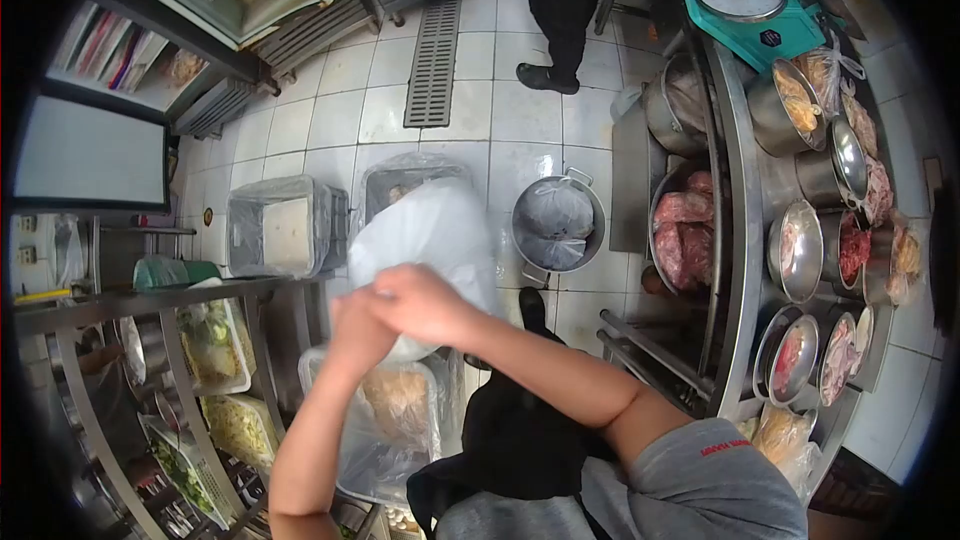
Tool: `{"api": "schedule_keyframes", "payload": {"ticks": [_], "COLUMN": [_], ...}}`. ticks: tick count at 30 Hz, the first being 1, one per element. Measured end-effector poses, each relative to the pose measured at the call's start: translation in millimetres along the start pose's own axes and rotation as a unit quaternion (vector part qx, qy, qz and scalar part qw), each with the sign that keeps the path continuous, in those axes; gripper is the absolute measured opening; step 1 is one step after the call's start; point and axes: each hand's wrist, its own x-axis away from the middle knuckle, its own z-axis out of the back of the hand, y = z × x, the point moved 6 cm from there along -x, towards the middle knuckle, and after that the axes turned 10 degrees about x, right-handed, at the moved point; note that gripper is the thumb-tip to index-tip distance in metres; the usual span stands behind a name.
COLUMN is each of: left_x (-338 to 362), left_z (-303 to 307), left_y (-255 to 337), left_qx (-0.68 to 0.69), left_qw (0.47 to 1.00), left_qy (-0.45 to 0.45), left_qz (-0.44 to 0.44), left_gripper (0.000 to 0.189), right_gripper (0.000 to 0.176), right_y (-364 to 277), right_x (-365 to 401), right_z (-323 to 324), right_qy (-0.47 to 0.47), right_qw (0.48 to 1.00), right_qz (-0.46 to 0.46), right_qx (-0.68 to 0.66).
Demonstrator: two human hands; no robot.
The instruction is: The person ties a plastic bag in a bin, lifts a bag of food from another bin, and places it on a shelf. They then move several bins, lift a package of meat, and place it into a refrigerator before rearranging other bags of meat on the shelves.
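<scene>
A white plastic bag (435,225) hangs in front of me above the tiled floor and partly covers a lined bin (395,176) behind it. My left hand (362,332) and my right hand (422,304) meet at the near side of this bag, one against the other. Both are closed, with their fingers folded round gathered plastic; slight blur hides the fingertips. The bag's contents cannot be made out. Below my hands stands another lined bin (437,410), with a bagged pale brown item (397,395) inside.
Left, a lined bin (318,202) holds a pale block. A large pot (580,258) with dark plastic stands to the right. Steel shelving (735,270) carries bowls and a green scale (700,18). Another person's leg (560,30) is ahead. Vegetable trays (243,340) sit left.
</scene>
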Motion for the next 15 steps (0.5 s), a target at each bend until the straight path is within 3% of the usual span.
{"api": "schedule_keyframes", "payload": {"ticks": [2, 6, 8, 10, 12, 15], "left_x": [-42.8, -126.1, -163.5, -199.7, -242.4, -264.7], "left_z": [-29.0, -101.4, -144.8, -193.9, -265.5, -314.4], "left_y": [20.5, 57.2, 74.3, 84.8, 83.4, 101.2], "left_qx": [0.038, 0.092, 0.128, 0.222, 0.204, 0.212], "left_qw": [0.998, 0.995, 0.99, 0.97, 0.979, 0.975], "left_qy": [0.006, 0.016, 0.001, 0.043, -0.02, -0.055], "left_qz": [-0.049, -0.032, -0.054, -0.089, -0.025, 0.04], "left_gripper": [0.015, 0.017, 0.017, 0.017, 0.019, 0.02], "right_gripper": [0.022, 0.028, 0.029, 0.029, 0.023, 0.029], "right_y": [40.5, 121.6, 169.2, 208.7, 265.8, 339.3], "right_x": [-5.9, -10.0, -10.3, -6.9, -2.8, 5.2], "right_z": [35.1, 106.2, 136.0, 164.0, 180.8, 196.0], "right_qy": [0.046, 0.063, 0.076, 0.096, 0.106, 0.104], "right_qw": [0.999, 0.99, 0.983, 0.977, 0.97, 0.958], "right_qz": [0.004, -0.113, -0.144, -0.154, -0.196, -0.226], "right_qx": [0.024, 0.051, 0.082, 0.11, 0.098, 0.144]}}
